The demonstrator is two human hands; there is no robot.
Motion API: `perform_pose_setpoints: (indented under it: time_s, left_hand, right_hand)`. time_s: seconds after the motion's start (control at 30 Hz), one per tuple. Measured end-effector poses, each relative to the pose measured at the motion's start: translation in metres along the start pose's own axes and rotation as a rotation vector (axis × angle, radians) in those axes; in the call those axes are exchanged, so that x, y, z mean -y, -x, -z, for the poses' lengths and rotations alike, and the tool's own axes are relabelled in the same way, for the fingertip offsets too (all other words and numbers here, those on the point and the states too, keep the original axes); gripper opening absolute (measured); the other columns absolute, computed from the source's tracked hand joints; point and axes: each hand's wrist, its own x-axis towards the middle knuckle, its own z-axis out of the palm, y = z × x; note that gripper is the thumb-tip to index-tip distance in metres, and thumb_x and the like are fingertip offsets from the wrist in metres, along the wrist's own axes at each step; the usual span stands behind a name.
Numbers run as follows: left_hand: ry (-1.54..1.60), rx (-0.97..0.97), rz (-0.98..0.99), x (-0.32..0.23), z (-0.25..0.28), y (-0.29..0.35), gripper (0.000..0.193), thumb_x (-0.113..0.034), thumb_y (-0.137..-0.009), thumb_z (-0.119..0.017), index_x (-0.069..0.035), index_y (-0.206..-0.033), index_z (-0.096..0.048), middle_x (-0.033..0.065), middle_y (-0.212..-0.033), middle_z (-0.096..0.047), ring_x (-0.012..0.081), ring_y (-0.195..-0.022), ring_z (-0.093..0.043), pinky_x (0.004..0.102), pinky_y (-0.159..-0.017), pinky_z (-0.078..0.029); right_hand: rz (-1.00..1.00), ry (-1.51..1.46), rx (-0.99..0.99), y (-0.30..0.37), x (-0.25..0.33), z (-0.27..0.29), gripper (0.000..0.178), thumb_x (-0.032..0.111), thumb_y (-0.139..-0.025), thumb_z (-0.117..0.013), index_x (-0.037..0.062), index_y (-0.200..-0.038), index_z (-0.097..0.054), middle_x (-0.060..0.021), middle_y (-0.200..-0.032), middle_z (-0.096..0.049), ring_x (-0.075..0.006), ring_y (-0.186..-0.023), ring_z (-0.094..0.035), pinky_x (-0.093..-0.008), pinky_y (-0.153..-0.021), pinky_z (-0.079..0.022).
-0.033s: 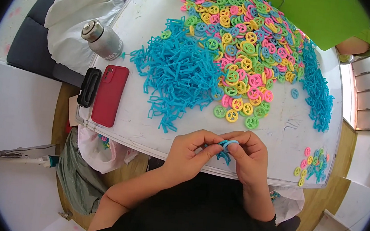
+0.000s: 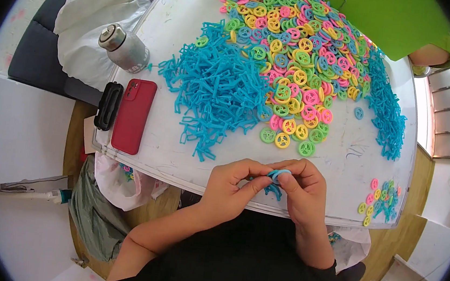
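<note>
Both hands meet at the near worktop point(image 2: 343, 152) edge. Left hand point(image 2: 229, 187) and right hand point(image 2: 305, 194) have fingers curled shut, pinching one blue ring point(image 2: 278, 174) between the fingertips; a blue clip point(image 2: 270, 189) hangs under it, seemingly held by the same pinch.

Just beyond the hands: blue clip pile point(image 2: 219, 91), big and loose. Past that, further out and to the right: ring pile point(image 2: 298, 55), mixed pink, yellow, green and blue, far larger. Another strip of blue clips point(image 2: 387, 115) sits out to the right of it.

Right of the right hand, at the worktop corner: small cluster point(image 2: 379, 201) of rings with blue bits, looks like the finished lot.

Judgement on progress: early. Finished cluster is tiny, both feed piles barely dented. One piece in hand, whether it's joined yet I can't tell.

Left of the left hand: red phone point(image 2: 134, 114), black case point(image 2: 108, 105), metal can point(image 2: 124, 48), white bag point(image 2: 93, 14) behind it.
</note>
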Motion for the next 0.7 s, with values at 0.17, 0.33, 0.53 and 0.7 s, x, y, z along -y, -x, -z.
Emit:
perform_pose_setpoints:
  time_s: [0.17, 0.33, 0.53, 0.7]
  left_hand:
    - [-0.339, -0.048, -0.371, 0.007, 0.0, -0.005, 0.02, 0.0, -0.084, -0.074, -0.003, -0.103, -0.068, 0.009, -0.088, -0.071, 0.0209, -0.079, -0.069, 0.0309, -0.07, -0.053]
    - [-0.549, -0.045, -0.522, 0.002, 0.0, -0.002, 0.023, -0.003, -0.079, -0.078, -0.006, -0.1, -0.068, 0.0101, -0.085, -0.07, 0.0299, -0.074, -0.067, 0.0361, -0.065, -0.051]
    - [-0.593, 0.034, -0.417, -0.002, 0.007, -0.006, 0.019, -0.004, -0.081, -0.076, -0.006, -0.098, -0.068, 0.0092, -0.086, -0.069, 0.0274, -0.078, -0.067, 0.0349, -0.069, -0.051]
    - [-0.163, 0.04, -0.163, 0.006, 0.008, -0.003, 0.013, 0.001, -0.087, -0.071, -0.001, -0.099, -0.066, 0.0089, -0.095, -0.069, 0.0153, -0.086, -0.066, 0.0281, -0.077, -0.05]
  right_hand:
    - [0.03, -0.047, -0.058, 0.001, -0.003, -0.003, 0.013, 0.008, -0.095, -0.064, -0.0011, -0.098, -0.056, -0.0204, -0.107, -0.069, -0.0215, -0.097, -0.067, -0.035, -0.088, -0.053]
    - [-0.062, 0.06, 0.001, -0.001, 0.004, 0.004, 0.012, 0.009, -0.097, -0.062, -0.0006, -0.101, -0.057, -0.0169, -0.102, -0.069, -0.0167, -0.091, -0.066, -0.0297, -0.081, -0.053]
    - [0.079, 0.457, -0.113, 0.004, 0.005, -0.001, 0.018, 0.006, -0.095, -0.064, -0.0027, -0.111, -0.062, -0.0032, -0.086, -0.062, -0.0085, -0.082, -0.059, -0.0216, -0.073, -0.046]
    - [0.259, 0.36, -0.143, 0.004, -0.006, -0.003, 0.026, 0.0, -0.091, -0.067, -0.0021, -0.117, -0.064, -0.0033, -0.09, -0.061, -0.0079, -0.077, -0.057, -0.0217, -0.068, -0.047]
